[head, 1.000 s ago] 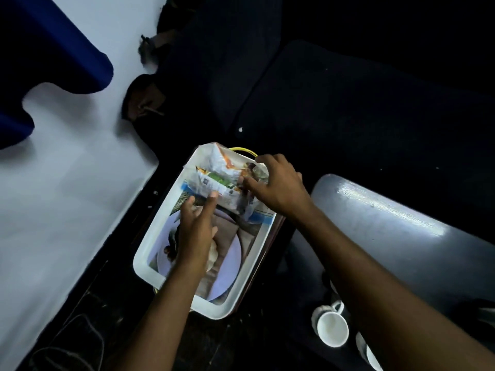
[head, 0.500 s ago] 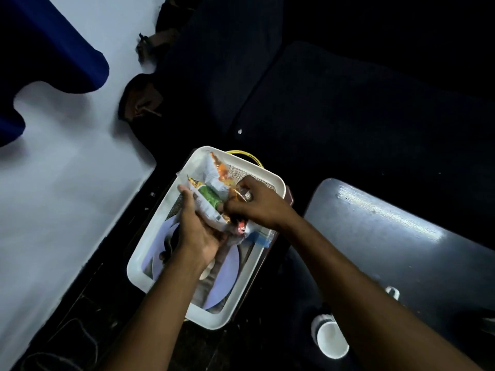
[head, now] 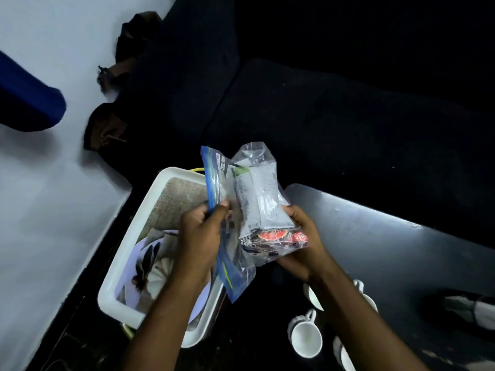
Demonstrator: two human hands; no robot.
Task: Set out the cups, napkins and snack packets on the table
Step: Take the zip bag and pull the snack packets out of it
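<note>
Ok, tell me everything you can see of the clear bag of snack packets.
The clear plastic bag is crinkled, with a blue zip strip along its left edge. It is held upright above the white tray, the left hand pinching the strip, the right hand cupping the bottom. Inside: grey-white packets and a red one.

Both my forearms reach forward, hands raised side by side. My left hand (head: pixel 199 236) pinches with thumb and fingers closed, knuckles up. My right hand (head: pixel 304 247) cups upward, fingers curled tight around what it holds.
</note>
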